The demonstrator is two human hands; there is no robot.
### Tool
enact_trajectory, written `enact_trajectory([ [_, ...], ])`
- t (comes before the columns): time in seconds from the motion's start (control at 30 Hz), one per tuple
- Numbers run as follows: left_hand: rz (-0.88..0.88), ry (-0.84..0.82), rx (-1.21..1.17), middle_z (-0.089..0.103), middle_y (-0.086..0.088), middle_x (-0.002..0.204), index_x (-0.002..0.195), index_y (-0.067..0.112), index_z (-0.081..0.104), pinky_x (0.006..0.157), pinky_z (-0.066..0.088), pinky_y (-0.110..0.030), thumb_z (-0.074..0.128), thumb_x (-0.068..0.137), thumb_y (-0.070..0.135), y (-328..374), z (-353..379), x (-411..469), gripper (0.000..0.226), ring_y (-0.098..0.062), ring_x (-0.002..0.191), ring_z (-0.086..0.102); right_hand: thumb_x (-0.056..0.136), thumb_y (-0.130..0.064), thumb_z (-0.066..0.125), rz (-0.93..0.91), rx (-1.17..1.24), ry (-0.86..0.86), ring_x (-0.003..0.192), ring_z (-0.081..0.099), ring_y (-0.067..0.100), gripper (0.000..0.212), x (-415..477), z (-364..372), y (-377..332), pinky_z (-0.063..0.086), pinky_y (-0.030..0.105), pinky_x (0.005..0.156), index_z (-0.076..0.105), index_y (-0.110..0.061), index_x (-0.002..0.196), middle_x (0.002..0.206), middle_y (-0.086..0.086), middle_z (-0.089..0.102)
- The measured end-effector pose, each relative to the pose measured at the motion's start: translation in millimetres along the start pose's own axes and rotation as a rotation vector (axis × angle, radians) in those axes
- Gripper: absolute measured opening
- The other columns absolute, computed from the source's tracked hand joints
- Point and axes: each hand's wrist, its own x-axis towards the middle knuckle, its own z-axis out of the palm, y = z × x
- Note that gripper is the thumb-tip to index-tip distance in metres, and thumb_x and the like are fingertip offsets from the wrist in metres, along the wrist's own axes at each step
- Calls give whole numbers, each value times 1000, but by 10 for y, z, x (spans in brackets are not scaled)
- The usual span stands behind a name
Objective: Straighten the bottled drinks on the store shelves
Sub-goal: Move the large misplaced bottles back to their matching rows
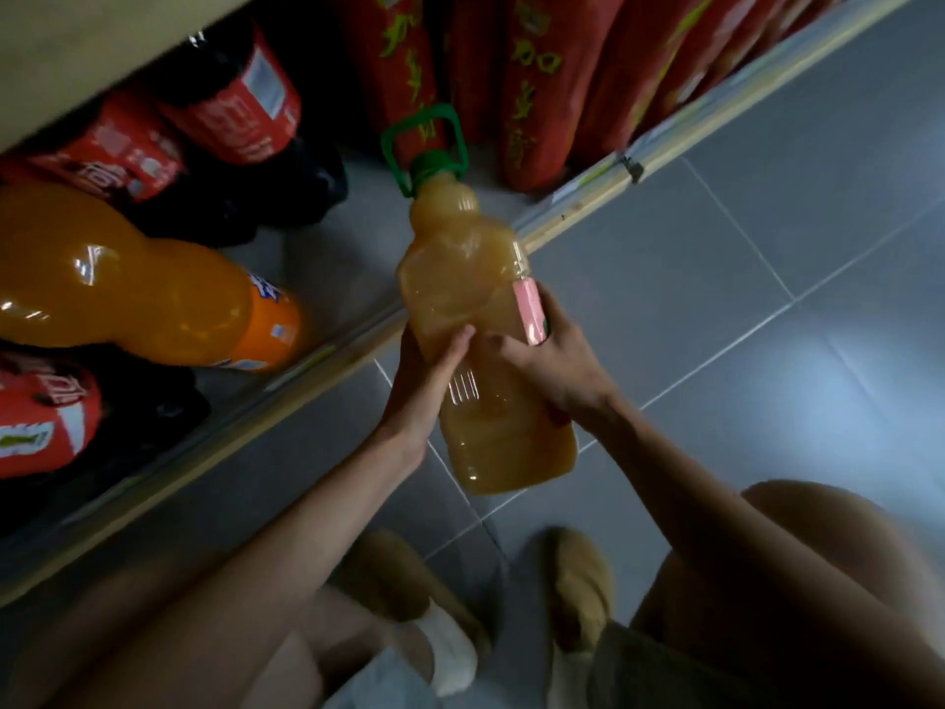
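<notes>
Holding the big juice bottle (pixel 460 278) in both hands, I have my left hand (pixel 429 371) wrapped round its left side with the thumb laid across the front. My right hand (pixel 552 360) is curled round its right side, fingers just beside a pink tag (pixel 529 309) stuck on the plastic. The bottle is off the shelf (pixel 286 381), in the air over the shelf's front edge and the grey tiled floor (pixel 767 222). It is tilted, with its green cap and loop handle (pixel 434 163) pointing in toward the shelf, and is full of cloudy yellow-orange drink.

On the bottom shelf to the left is an orange soda bottle (pixel 128 289), with red-labelled cola bottles (pixel 230 99) behind and beside it. They seem to stand upright, though the wide lens bends them. Further right runs a row of red packs (pixel 537 84) with yellow lettering, too blurred to read. My shoes (pixel 583 585) are on the floor below.
</notes>
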Motion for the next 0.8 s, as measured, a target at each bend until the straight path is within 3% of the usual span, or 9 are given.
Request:
enact_trajectory([
  [0.07, -32, 25, -12, 57, 5, 128, 139, 36, 39, 84, 49, -34, 59, 65, 63, 25, 26, -73, 81, -12, 110, 57, 66, -58, 70, 29, -3, 24, 103, 59, 18, 82, -108, 41, -45, 55, 42, 86, 32, -40, 137, 119, -7, 55],
  [0.27, -157, 61, -81, 57, -1, 131, 139, 32, 40, 100, 44, -52, 60, 67, 66, 68, 2, -414, 82, -24, 120, 53, 61, -62, 60, 72, -87, 95, 101, 58, 17, 84, -430, 131, -242, 54, 41, 86, 30, -44, 136, 110, -14, 53],
  [0.4, -180, 52, -118, 61, -5, 127, 134, 24, 49, 101, 43, -53, 62, 73, 53, 101, -11, -637, 68, -26, 118, 56, 58, -62, 64, 104, -34, 140, 105, 56, 16, 88, -722, 136, -263, 53, 42, 89, 31, -43, 137, 114, -14, 53],
  [0.53, -170, 34, -51, 61, -5, 127, 133, 22, 49, 102, 44, -52, 66, 73, 48, 205, 76, -971, 68, -25, 117, 57, 59, -59, 72, 124, 57, 120, 108, 55, 10, 91, -1082, -27, -313, 54, 36, 87, 30, -43, 139, 116, -20, 51],
  [0.67, -145, -28, 30, 60, -1, 128, 137, 26, 44, 101, 46, -48, 67, 75, 43, 418, 313, -1404, 68, -20, 116, 58, 60, -49, 78, 141, 161, 133, 95, 58, -9, 88, -1535, -314, -447, 51, 14, 72, 35, -40, 135, 107, -32, 52],
  [0.8, -176, -81, 89, 59, 2, 129, 137, 29, 43, 103, 44, -47, 65, 74, 46, 815, 685, -1927, 69, -18, 118, 56, 60, -48, 79, 159, 199, 159, 101, 58, 0, 92, -2080, -724, -773, 53, 16, 70, 33, -37, 139, 119, -18, 55],
])
